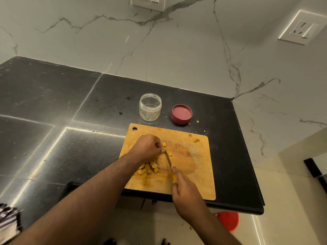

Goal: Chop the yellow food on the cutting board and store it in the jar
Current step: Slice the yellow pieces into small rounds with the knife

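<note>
One yellow piece (163, 149) pinched in left hand (147, 146), knife (169, 160) tip touching.

Under the curled fingers (157, 145) of the left hand (147, 146) we cannot see the yellow piece being cut, only a sliver at the fingertips. The knife (169, 160) shows its blade between the two hands; its yellow handle (174, 177) is mostly covered by the right hand (185, 190), so we cannot tell its shape. The left forearm (99, 188) hides part of the chopped pile (148, 169) just behind those fingers. Specks (185, 109) in the lid (181, 114) are too small to identify. A red object (229, 220) sits half hidden under the counter edge (244, 207). The switch plate (148, 3) and striped cloth (8, 220) are cut by the frame.
</note>
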The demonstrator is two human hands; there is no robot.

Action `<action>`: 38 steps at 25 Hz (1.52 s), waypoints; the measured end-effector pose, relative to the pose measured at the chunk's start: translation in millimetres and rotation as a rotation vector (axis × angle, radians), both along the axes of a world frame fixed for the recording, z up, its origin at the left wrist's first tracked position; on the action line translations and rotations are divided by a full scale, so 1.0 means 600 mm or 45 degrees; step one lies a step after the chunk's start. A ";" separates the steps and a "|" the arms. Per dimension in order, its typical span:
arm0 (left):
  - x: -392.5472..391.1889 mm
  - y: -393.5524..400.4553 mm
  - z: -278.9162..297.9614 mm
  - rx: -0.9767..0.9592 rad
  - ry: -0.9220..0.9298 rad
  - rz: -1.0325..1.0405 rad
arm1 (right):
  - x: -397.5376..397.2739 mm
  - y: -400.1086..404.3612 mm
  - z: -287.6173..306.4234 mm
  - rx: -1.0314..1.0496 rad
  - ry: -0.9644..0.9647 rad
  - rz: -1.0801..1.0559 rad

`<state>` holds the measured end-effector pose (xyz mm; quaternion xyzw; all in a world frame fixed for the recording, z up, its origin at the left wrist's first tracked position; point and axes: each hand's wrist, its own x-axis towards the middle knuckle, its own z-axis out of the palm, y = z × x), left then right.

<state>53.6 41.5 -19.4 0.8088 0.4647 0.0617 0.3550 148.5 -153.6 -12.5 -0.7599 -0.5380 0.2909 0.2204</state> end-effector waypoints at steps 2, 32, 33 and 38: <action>0.001 0.000 0.001 -0.012 0.005 -0.003 | 0.001 -0.019 -0.001 -0.019 0.017 -0.041; -0.111 -0.001 0.020 0.018 -0.139 0.226 | 0.003 -0.015 0.016 0.033 0.032 0.112; -0.113 -0.003 0.020 0.018 -0.135 0.219 | 0.011 -0.012 0.013 0.062 0.022 0.056; -0.113 -0.018 0.035 0.029 -0.072 0.131 | 0.006 -0.016 0.008 0.038 0.001 0.058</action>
